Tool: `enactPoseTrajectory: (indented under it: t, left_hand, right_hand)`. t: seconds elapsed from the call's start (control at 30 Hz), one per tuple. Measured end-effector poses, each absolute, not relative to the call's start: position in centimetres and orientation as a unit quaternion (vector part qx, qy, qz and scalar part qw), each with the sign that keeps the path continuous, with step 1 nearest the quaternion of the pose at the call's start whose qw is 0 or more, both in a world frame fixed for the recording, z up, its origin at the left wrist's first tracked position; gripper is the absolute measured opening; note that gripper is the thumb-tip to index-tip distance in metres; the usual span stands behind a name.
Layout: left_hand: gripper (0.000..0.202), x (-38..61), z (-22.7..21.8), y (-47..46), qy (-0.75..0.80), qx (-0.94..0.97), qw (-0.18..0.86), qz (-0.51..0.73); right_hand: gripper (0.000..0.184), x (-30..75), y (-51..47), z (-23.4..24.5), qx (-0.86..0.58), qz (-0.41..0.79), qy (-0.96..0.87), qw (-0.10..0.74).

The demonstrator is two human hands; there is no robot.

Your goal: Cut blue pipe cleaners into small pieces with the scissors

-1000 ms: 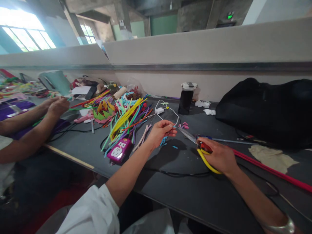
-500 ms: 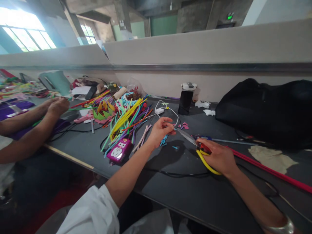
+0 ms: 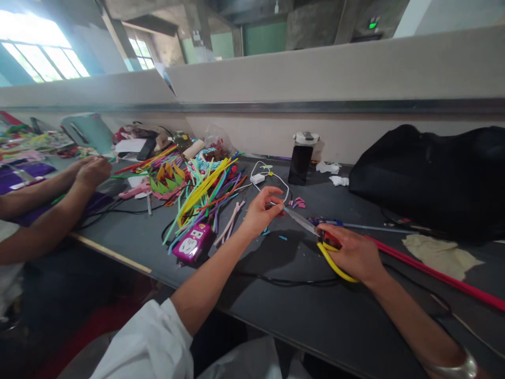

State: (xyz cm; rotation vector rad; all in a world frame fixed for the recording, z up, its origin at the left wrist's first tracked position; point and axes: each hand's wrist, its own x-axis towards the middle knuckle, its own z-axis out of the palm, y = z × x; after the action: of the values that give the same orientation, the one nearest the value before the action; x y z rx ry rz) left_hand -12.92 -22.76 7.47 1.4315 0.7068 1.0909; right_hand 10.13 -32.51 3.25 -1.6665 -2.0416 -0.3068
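My left hand [image 3: 260, 213] is raised over the table with its thumb and forefinger pinched on a small blue piece [image 3: 285, 209], perhaps of fuzzy stem. In my right hand [image 3: 353, 251] are scissors [image 3: 303, 222] with red at the handle, their blades pointing left at the blue piece. A curved yellow part [image 3: 333, 266] shows below that hand. Whether the blades touch the piece is too small to tell. Below my left hand lie short blue pieces [image 3: 283, 238], partly covered by it. Short pink pieces [image 3: 300, 202] lie just beyond.
Colourful fuzzy stems [image 3: 205, 192] are heaped left, beside a purple box [image 3: 192, 243]. A bottle [image 3: 300, 160] stands at the back, a black bag [image 3: 430, 181] right. Red rods [image 3: 437, 276] and a black cable [image 3: 284, 283] cross the table. Another person's hands [image 3: 92, 171] are at left.
My left hand has shifted slightly upward and covers more of the short blue pieces. The scissors and my right hand have hardly moved.
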Motion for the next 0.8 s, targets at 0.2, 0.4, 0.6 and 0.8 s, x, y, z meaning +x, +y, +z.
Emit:
enactPoseTrajectory:
  t: [0.2, 0.4, 0.6, 0.8]
  left_hand:
    - [0.030, -12.93, 7.35, -22.65, 0.296, 0.622, 0.555, 0.466]
    - [0.031, -12.98, 7.42, -22.66, 0.297, 0.622, 0.558, 0.462]
    - [0.031, -12.94, 7.67, -22.82, 0.305, 0.607, 0.572, 0.460]
    - [0.031, -12.96, 7.45, -22.71, 0.296, 0.606, 0.575, 0.463]
  right_hand:
    - [0.035, 10.11, -32.55, 3.30, -0.614, -0.102, -0.745, 0.239]
    - [0.035, 10.03, -32.59, 3.46, -0.613, -0.100, -0.746, 0.241]
    - [0.034, 9.91, -32.65, 3.51, -0.615, -0.099, -0.744, 0.243]
    - [0.036, 10.08, -32.60, 3.28, -0.619, -0.083, -0.746, 0.233]
